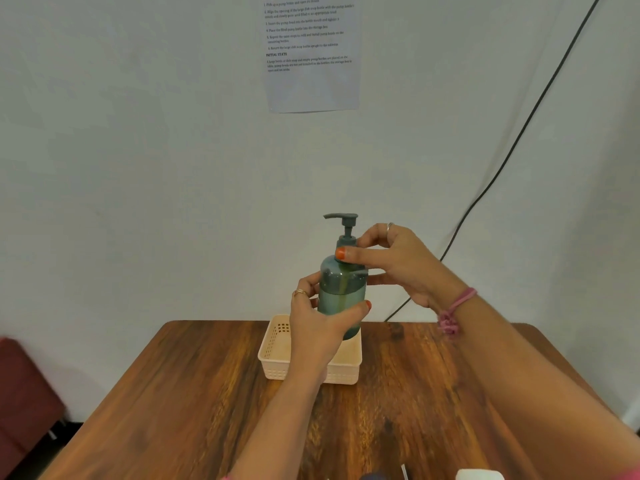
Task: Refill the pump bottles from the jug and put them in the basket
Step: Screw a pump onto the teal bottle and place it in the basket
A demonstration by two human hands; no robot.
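A teal pump bottle (341, 289) with its pump head on is held up in the air above the far end of the table. My left hand (317, 320) grips its body from the left. My right hand (391, 265) pinches the collar under the pump head with thumb and fingers. Below and behind the bottle, a cream plastic basket (277, 355) stands on the wooden table (207, 393); what lies in it is hidden by my left arm. At the bottom edge a white cap or jug top (479, 474) shows only partly.
A dark rounded object (372, 476) and a thin white tube (404, 471) peek in at the bottom edge. A printed sheet (311, 53) hangs on the wall, and a black cable (519, 140) runs down it to the right. A dark red seat (24, 386) is left of the table.
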